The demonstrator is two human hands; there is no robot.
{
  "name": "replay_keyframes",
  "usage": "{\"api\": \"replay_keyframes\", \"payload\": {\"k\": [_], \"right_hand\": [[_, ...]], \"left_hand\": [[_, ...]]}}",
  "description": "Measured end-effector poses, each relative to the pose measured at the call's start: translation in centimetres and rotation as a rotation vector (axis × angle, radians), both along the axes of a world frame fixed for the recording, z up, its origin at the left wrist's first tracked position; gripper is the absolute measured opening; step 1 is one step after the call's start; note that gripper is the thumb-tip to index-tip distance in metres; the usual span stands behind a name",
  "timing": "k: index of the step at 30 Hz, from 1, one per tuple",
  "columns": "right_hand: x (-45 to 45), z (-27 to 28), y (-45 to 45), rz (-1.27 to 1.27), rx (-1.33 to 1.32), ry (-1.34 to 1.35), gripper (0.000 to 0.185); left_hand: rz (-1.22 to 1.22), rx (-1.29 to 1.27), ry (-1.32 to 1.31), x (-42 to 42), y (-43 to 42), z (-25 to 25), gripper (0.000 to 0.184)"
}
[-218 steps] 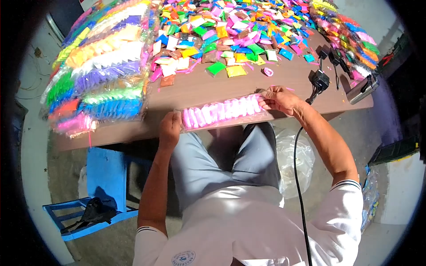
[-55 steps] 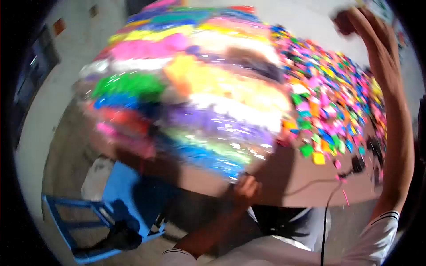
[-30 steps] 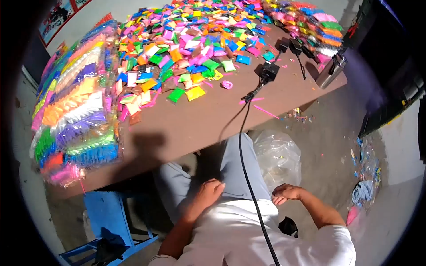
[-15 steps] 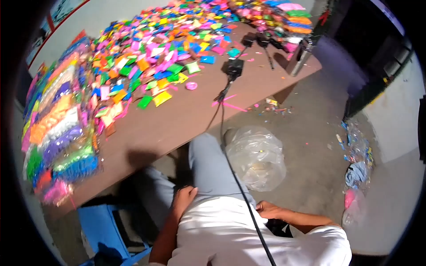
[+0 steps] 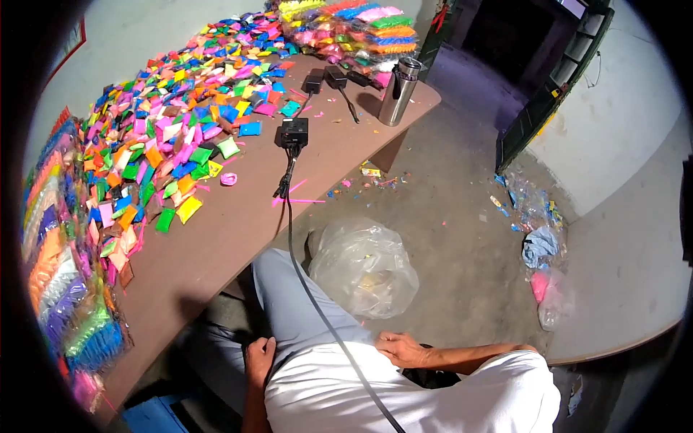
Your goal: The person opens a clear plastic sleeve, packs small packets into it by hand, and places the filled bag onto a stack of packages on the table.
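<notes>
My left hand [image 5: 260, 359] rests by the grey trousers [image 5: 292, 303] at the left side of my lap. Its fingers are curled in, and whatever they may hold is hidden. At the hem of the white shirt [image 5: 346, 382], on the right hip, my right hand [image 5: 397, 349] is closed, the thumb side up; I cannot tell whether it grips cloth. A black cable [image 5: 317, 307] runs across my lap from a small black box [image 5: 294, 133] on the brown table [image 5: 238, 216].
Small colourful packets [image 5: 189, 209] are heaped on the table beside bagged bundles [image 5: 65, 296]. A steel flask [image 5: 398, 92] stands near the table's right end. A clear plastic bag [image 5: 364, 267] sits on the floor; litter [image 5: 540, 245] lies along the wall. A blue stool [image 5: 155, 417] is below left.
The view has turned to the right, so table and packets appear farther left. Both hands sit lower in the picture, still by my waist and lap.
</notes>
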State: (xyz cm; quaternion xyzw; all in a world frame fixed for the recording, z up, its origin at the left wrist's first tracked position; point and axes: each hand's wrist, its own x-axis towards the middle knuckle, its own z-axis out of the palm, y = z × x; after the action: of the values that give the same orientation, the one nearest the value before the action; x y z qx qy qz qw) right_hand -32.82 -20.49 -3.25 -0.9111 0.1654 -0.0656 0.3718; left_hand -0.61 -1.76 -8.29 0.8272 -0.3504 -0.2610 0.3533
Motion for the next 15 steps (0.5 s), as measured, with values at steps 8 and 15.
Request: {"api": "replay_keyframes", "payload": {"k": [8,15], "right_hand": [[-1.1,-8.6,0.9,-0.424,0.495,-0.08,0.021],[1.3,-4.7,-0.7,-0.425,0.627,0.429,0.041]], "left_hand": [[0.036,0.043,-0.013,0.1,0.1,-0.1,0.036],[0.033,-0.007,-0.005,0.5,0.4,-1.5,0.035]]}}
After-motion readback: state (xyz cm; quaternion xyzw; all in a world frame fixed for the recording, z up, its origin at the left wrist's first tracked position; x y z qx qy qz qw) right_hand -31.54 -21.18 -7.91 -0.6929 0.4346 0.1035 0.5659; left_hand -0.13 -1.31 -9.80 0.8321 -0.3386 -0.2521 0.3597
